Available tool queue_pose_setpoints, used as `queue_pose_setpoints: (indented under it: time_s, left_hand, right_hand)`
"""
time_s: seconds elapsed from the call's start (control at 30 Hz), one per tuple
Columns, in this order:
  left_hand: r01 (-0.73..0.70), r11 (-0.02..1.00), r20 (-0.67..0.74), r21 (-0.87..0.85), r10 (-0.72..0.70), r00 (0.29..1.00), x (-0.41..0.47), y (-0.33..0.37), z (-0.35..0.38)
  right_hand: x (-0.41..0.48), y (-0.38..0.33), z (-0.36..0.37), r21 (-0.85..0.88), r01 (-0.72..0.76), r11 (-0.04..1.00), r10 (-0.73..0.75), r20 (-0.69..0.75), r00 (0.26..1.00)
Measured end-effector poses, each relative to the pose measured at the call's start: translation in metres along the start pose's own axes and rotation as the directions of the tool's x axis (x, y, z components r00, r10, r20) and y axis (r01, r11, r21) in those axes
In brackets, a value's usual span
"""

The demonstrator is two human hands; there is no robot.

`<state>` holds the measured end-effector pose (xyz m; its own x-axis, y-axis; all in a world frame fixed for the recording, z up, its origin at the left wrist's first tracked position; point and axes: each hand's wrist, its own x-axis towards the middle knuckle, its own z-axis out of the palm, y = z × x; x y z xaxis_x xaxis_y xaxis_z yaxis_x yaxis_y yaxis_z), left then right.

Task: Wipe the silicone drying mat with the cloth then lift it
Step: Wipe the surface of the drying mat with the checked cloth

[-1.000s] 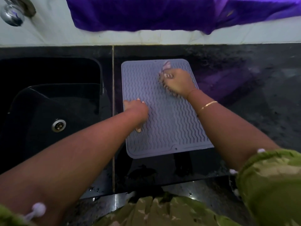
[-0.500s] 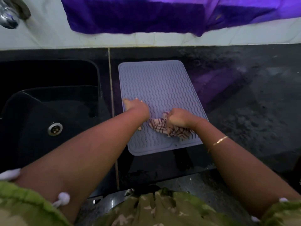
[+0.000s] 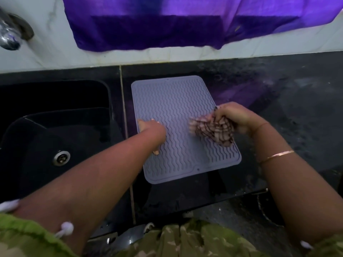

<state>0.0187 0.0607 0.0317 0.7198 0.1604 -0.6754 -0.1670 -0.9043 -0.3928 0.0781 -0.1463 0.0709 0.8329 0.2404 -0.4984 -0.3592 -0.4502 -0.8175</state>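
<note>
A grey silicone drying mat (image 3: 174, 108) with wavy ridges lies flat on the black countertop, right of the sink. My left hand (image 3: 151, 129) presses flat on the mat's left side, fingers spread, holding nothing. My right hand (image 3: 233, 115) is at the mat's right edge, closed on a bunched checked cloth (image 3: 211, 129). The cloth hangs from my fist over the mat's right half and looks blurred by motion.
A black sink (image 3: 55, 130) with a metal drain (image 3: 61, 157) lies left of the mat. A tap (image 3: 11, 34) sticks out at the top left. A purple cloth (image 3: 167, 23) hangs on the white wall behind. The black countertop (image 3: 297, 117) stretches right.
My right hand swept the cloth from the mat's far end down to its near part, then back up to the right edge. My left hand stayed pressed on the mat.
</note>
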Motion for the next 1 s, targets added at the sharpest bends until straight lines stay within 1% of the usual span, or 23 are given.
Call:
queue_pose_setpoints:
  time_s: [0.03,0.13,0.17,0.23,0.27,0.3,0.33,0.37,0.4,0.43,0.47,0.53,0.6,0.63,0.67,0.7,0.73,0.77,0.8,0.83,0.87,0.93,1.0]
  left_hand:
    - [-0.003,1.000,0.012,-0.007,0.003,1.000,0.002,0.002,0.000]
    - [-0.009,1.000,0.043,-0.009,0.010,0.999,0.009,0.008,-0.005]
    - [-0.010,1.000,0.052,-0.001,0.010,0.999,0.011,0.010,-0.007]
    - [-0.012,1.000,0.057,0.004,0.012,0.998,0.014,0.012,-0.010]
    - [-0.015,1.000,0.057,0.005,0.015,0.998,0.013,0.012,-0.011]
    - [-0.018,1.000,0.058,0.004,0.018,0.998,0.011,0.012,-0.014]
    - [-0.027,1.000,0.060,0.000,0.027,0.998,0.012,0.011,-0.014]
    - [-0.039,0.999,0.064,-0.005,0.039,0.997,0.011,0.009,-0.013]
    - [-0.048,0.999,0.066,-0.014,0.049,0.997,0.011,0.006,-0.012]
    - [-0.053,0.998,0.068,-0.031,0.055,0.996,0.012,0.002,-0.012]
    - [-0.055,0.997,0.074,-0.057,0.059,0.995,0.011,-0.001,-0.013]
    - [-0.036,0.987,0.089,-0.157,0.050,0.995,0.008,-0.009,-0.020]
    - [0.008,0.953,0.036,-0.304,0.003,0.999,0.009,-0.014,-0.033]
    - [0.027,0.936,-0.030,-0.351,-0.041,0.999,0.012,-0.016,-0.038]
    - [0.044,0.931,-0.107,-0.363,-0.089,0.990,0.016,-0.017,-0.042]
    - [0.050,0.931,-0.164,-0.362,-0.116,0.980,0.021,-0.016,-0.044]
    - [0.049,0.935,-0.182,-0.350,-0.119,0.976,0.028,-0.013,-0.045]
    - [0.043,0.944,-0.167,-0.327,-0.103,0.981,0.035,-0.009,-0.045]
    - [0.034,0.957,-0.136,-0.288,-0.076,0.988,0.042,-0.004,-0.046]
    - [0.026,0.971,-0.107,-0.237,-0.052,0.993,0.046,0.001,-0.048]
    - [0.017,0.983,-0.089,-0.183,-0.034,0.995,0.051,0.005,-0.050]
    - [-0.006,0.996,-0.042,-0.094,0.002,0.999,0.059,0.011,-0.056]
    - [-0.012,0.999,0.006,-0.044,0.013,1.000,0.066,0.014,-0.061]
  right_hand:
    - [0.007,-0.006,-0.001,0.096,0.039,0.995,-0.041,0.019,0.999]
    - [0.030,-0.031,0.006,0.294,0.123,0.948,-0.160,0.106,0.981]
    - [0.039,-0.041,0.009,0.365,0.125,0.922,-0.185,0.133,0.974]
    - [0.057,-0.056,0.011,0.544,0.100,0.833,-0.227,0.171,0.959]
    - [0.070,-0.058,0.012,0.620,0.069,0.782,-0.226,0.178,0.958]
    - [0.084,-0.055,0.012,0.647,0.040,0.761,-0.200,0.176,0.964]
    - [0.099,-0.048,0.013,0.629,0.029,0.777,-0.156,0.147,0.977]
    - [0.112,-0.041,0.014,0.565,0.042,0.824,-0.097,0.067,0.993]
    - [0.125,-0.033,0.013,0.451,0.069,0.890,-0.047,-0.062,0.997]
    - [0.134,-0.027,0.011,0.315,0.096,0.944,-0.039,-0.182,0.983]
    - [0.143,-0.024,0.009,0.173,0.115,0.978,-0.065,-0.270,0.961]
    - [0.154,-0.026,0.006,-0.070,0.163,0.984,-0.177,-0.369,0.912]
    - [0.160,-0.035,0.008,-0.222,0.246,0.943,-0.312,-0.347,0.884]
    - [0.162,-0.041,0.012,-0.289,0.292,0.912,-0.374,-0.293,0.880]
    - [0.167,-0.043,0.018,-0.352,0.310,0.883,-0.401,-0.226,0.888]
    - [0.169,-0.044,0.025,-0.411,0.304,0.859,-0.393,-0.151,0.907]
    - [0.174,-0.043,0.032,-0.468,0.252,0.847,-0.326,-0.084,0.942]
    - [0.177,-0.041,0.038,-0.542,0.187,0.820,-0.246,-0.039,0.968]
    - [0.182,-0.038,0.044,-0.633,0.128,0.764,-0.189,-0.029,0.982]
    - [0.185,-0.036,0.050,-0.710,0.087,0.699,-0.170,-0.048,0.984]
    - [0.186,-0.036,0.056,-0.757,0.052,0.651,-0.177,-0.085,0.980]
    - [0.187,-0.041,0.067,-0.794,0.007,0.607,-0.207,-0.149,0.967]
    - [0.193,-0.045,0.076,-0.823,0.022,0.568,-0.275,-0.164,0.947]
